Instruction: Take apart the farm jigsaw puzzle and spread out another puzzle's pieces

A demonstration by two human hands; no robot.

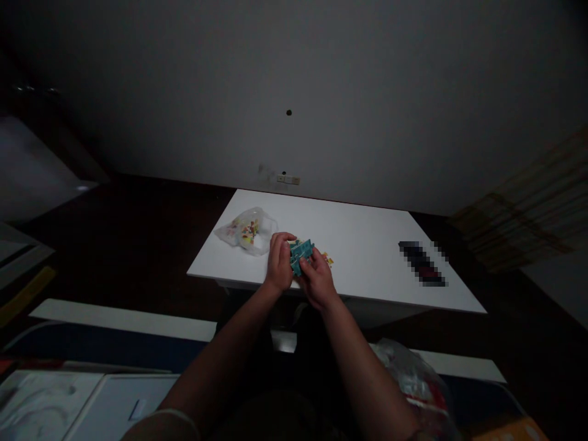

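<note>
both forearms reach forward and converge over the near edge of the counter point(367, 245). left hand point(278, 262) is curled, fingers wrapped over the left end of a teal block assembly point(301, 255). right hand point(316, 280) grips its right end and underside, thumb on top. the assembly is clamped between the two hands, just above the counter. small yellow pieces point(327, 258) lie beside the right hand. a clear bag of coloured pieces point(245, 231) rests near the far left corner. a dark, blurred object point(421, 263) lies toward the right edge.
</note>
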